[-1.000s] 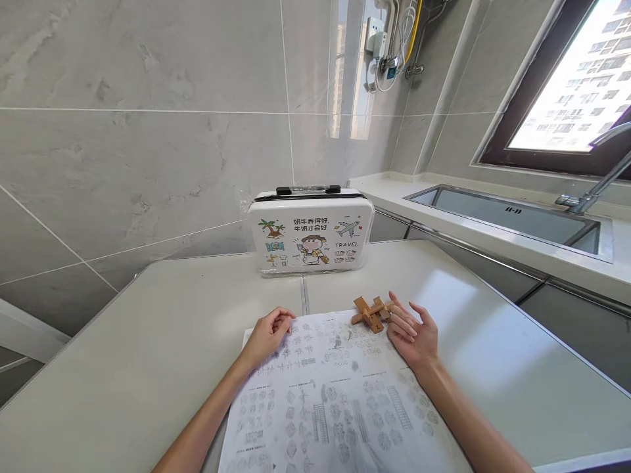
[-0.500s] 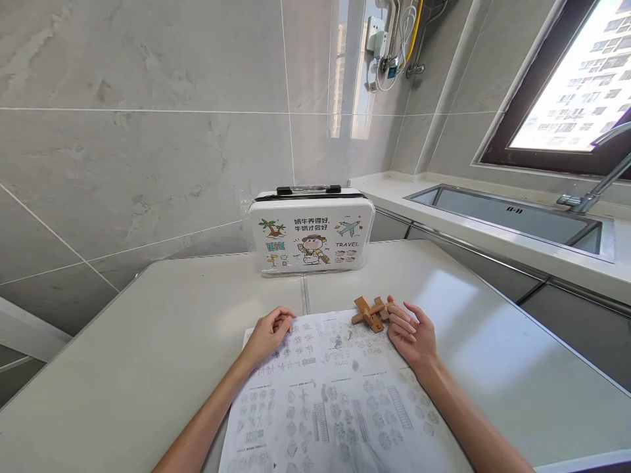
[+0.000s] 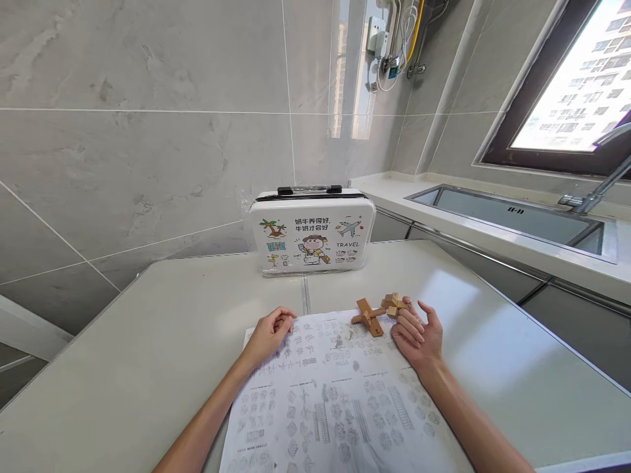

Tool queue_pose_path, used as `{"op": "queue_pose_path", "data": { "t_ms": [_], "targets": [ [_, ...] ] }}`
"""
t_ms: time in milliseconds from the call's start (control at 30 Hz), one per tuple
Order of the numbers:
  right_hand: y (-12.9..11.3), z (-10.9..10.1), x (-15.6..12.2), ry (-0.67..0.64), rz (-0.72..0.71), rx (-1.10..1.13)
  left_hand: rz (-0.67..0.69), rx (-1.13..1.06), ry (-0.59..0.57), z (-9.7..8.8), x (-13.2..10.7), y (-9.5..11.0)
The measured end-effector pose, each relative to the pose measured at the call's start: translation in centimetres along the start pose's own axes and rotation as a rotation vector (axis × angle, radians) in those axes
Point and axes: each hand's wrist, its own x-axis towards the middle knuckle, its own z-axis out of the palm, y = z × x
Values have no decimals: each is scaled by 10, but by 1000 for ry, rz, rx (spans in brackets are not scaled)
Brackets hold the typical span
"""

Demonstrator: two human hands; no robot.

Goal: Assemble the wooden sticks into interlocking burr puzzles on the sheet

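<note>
My left hand (image 3: 269,332) rests on the left upper edge of a printed sheet (image 3: 320,394), its fingers curled together and nothing visible in them. On the right, my right hand (image 3: 419,336) lies palm turned inward, thumb apart and fingers loosely bent. Its index fingertip is beside a small yellowish interlocking wooden puzzle (image 3: 394,305), perhaps touching it. Just left of that, a brown wooden puzzle of crossed sticks (image 3: 369,318) sits on the sheet's top right corner. The sheet carries rows of faint grey diagrams.
A white cartoon-printed carry case (image 3: 313,233) in clear plastic stands at the table's back against the tiled wall. To the right runs a counter with a sink (image 3: 507,213) and a faucet (image 3: 586,197). The white table (image 3: 148,355) has a seam down its middle.
My right hand has shifted a little to the right. The yellowish puzzle has also moved right, leaving a wider view of it beside the brown one. My left hand stays put.
</note>
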Motion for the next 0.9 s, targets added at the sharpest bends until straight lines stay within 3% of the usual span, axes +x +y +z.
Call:
{"op": "queue_pose_path", "data": {
  "t_ms": [233, 400, 533, 767, 900],
  "targets": [
    [-9, 8, -4, -99, -41, -4, 2, 5, -7, 0, -1, -1],
    [-5, 14, -4, -144, 21, -84, 15, 5, 5, 1, -1, 0],
    [15, 27, -5, -224, 128, -209, 23, -5, 12, 1, -2, 1],
    [71, 50, 3, -414, 428, -356, 20, -84, 11, 5, -7, 9],
    [98, 49, 10, -484, 545, -389, 37, -238, -133, 12, -14, 17]
  ]
}}
